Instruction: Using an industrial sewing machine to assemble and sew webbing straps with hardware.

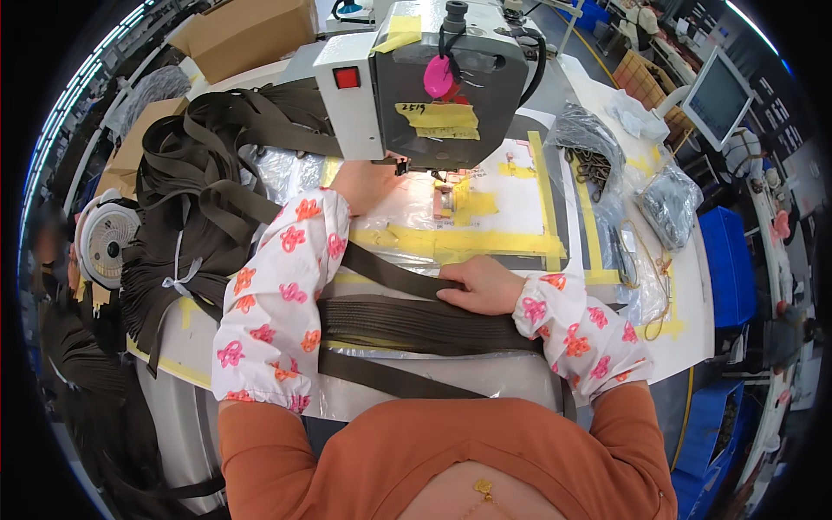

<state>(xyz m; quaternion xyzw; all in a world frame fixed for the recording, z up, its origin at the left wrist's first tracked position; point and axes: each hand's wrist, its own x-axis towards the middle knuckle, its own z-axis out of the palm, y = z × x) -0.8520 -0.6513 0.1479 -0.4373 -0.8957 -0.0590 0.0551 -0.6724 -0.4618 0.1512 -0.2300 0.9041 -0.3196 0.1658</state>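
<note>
Nearest, on the near side of the machine (442, 95), one loose strap (394, 379) slants along the edge of the table (693, 321), its right end lost at the torso; beyond it, nearer the machine, a stack (425, 327) of straps too tightly laid to count runs crosswise, both ends hidden by the sleeves; just past that, one more strap, the held strap (390, 273), leads from the left forearm, front-left of the machine, to the right hand (490, 284), whose thumb and fingers are narrow and closed on it; of the two hands, the left hand (364, 189) is farther in, at the machine's left flank, its fingers hidden there, so whether they are wide or gripping I cannot tell; the needle area under the machine is hard to make out; left of the machine, a heap (217, 182) of straps crowds the table and spills over the rim, with one fan (108, 241) beside it; right of the machine, beyond the forearm, a pale margin gives open room, then two blue bins (728, 269) stand off the edge, and metal pieces (589, 169), uncountable, lie in clear plastic; farthest, one monitor (718, 100) stands right of the machine and a big carton (251, 39) behind it to the left, cut off at the top
</note>
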